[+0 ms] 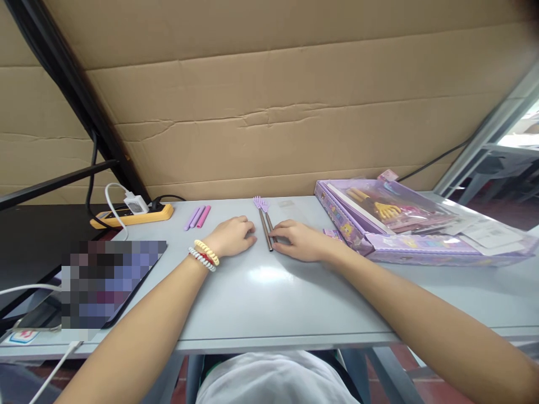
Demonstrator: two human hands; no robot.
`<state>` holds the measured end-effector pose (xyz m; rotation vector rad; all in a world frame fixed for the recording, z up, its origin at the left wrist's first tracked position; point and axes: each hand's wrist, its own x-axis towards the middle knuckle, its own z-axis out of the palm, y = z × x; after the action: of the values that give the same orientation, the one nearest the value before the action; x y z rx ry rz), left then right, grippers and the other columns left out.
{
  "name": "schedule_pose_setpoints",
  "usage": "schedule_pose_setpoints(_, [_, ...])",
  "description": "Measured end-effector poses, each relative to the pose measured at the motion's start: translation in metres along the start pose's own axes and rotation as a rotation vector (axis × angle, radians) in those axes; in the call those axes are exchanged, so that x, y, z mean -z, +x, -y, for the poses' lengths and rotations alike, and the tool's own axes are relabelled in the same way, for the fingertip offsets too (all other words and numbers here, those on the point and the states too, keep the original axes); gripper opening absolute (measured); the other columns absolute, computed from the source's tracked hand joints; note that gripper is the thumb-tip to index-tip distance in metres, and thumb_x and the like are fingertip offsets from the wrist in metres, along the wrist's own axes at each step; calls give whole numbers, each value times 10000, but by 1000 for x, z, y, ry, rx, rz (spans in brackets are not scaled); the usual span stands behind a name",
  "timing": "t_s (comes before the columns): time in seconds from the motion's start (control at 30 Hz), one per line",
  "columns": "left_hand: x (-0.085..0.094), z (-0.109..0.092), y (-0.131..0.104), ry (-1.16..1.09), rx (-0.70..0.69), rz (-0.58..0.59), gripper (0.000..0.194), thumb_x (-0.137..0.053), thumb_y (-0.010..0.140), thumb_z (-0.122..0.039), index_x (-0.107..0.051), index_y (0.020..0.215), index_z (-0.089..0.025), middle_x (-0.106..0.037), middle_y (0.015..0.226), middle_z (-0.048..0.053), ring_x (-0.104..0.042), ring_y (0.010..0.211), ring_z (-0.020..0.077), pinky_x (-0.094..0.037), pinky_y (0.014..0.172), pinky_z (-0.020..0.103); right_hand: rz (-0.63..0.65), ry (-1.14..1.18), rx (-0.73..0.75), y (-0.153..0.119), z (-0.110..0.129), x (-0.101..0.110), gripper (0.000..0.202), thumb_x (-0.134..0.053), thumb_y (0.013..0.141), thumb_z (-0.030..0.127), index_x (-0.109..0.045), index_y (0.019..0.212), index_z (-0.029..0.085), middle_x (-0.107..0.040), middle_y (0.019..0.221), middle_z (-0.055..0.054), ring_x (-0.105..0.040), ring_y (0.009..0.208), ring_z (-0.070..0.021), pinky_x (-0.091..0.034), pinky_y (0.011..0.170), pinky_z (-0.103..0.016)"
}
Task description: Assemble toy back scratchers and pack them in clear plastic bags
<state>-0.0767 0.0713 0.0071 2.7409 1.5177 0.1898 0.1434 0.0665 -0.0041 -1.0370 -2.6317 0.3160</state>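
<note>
Two back scratchers [265, 223] with small lilac hand-shaped heads and thin metallic rods lie side by side on the grey table [236, 303], heads toward the cardboard. My right hand [301, 240] has its thumb and fingertips on the rod of the right one, low to the table. To the left of the rods rests my left hand [233, 235], fingers curled in loosely, apart from the scratchers, with nothing visible in it. Beyond it, toward the back left, lie three short sleeves [197, 217], two purple and one pink.
At the right sits a lilac box [343, 216] with clear film, holding yellow hand-shaped pieces [387, 211] and other packages. A yellow power strip [164, 213] with a white charger [136, 203] is at the back left. Nearer lies a tablet [126, 280]. Cardboard [252, 151] walls the back.
</note>
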Motion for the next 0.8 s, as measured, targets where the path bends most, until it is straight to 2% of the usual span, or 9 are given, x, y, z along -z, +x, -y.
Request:
schedule_pose_setpoints(0.13, [2,6,2,-16,67,-50,310,-431,830,-402,-621,982,-210,-642,1012,58,-601,913,219,-460,775,320,-12,-4,5,0,0,2,356,-482,883,382,-625,1147,191,-629,1077,-107,-549,1056,-230,-411,909,-351])
schedule_pose_setpoints(0.23, [7,21,2,24,281,-142,306,-438,814,-356,-616,1006,-197,-654,1042,80,-603,946,242,-461,778,332,-53,-35,-29,-1,-1,5,372,-450,895,429,-624,1125,194,-631,1073,-107,-544,1059,-238,-410,901,-353])
schedule_pose_setpoints(0.33, [12,40,1,82,545,-233,347,-423,805,-317,-604,1059,-166,-645,1087,123,-599,981,280,-463,783,365,-121,-120,-106,-2,-3,11,355,-434,899,395,-629,1093,171,-635,1056,-116,-545,1054,-244,-403,894,-347])
schedule_pose_setpoints(0.4, [13,52,-2,124,682,-238,359,-410,809,-320,-619,1040,-142,-644,1077,158,-598,986,305,-461,777,383,-153,-195,-197,-2,-4,16,313,-438,889,343,-640,1039,158,-641,1025,-124,-552,1033,-250,-404,867,-341])
schedule_pose_setpoints(0.5, [12,65,-3,144,822,-177,395,-388,822,-342,-642,1015,-109,-649,1041,201,-608,963,326,-459,754,395,-141,-273,-365,-2,-5,23,241,-444,862,291,-652,877,171,-655,940,-116,-577,945,-247,-411,765,-318])
schedule_pose_setpoints(0.6, [9,70,-3,130,878,-134,423,-384,824,-368,-653,1018,-104,-659,1023,212,-614,949,332,-458,736,394,-106,-283,-483,-2,-7,28,224,-447,840,286,-627,749,189,-658,836,-93,-591,792,-217,-383,642,-288])
schedule_pose_setpoints(0.8, [6,69,0,64,884,-109,472,-396,819,-443,-637,1076,-128,-658,1052,215,-618,944,342,-462,719,402,-84,-263,-556,-2,-10,29,225,-449,826,294,-579,667,200,-629,695,-63,-554,645,-185,-318,540,-271])
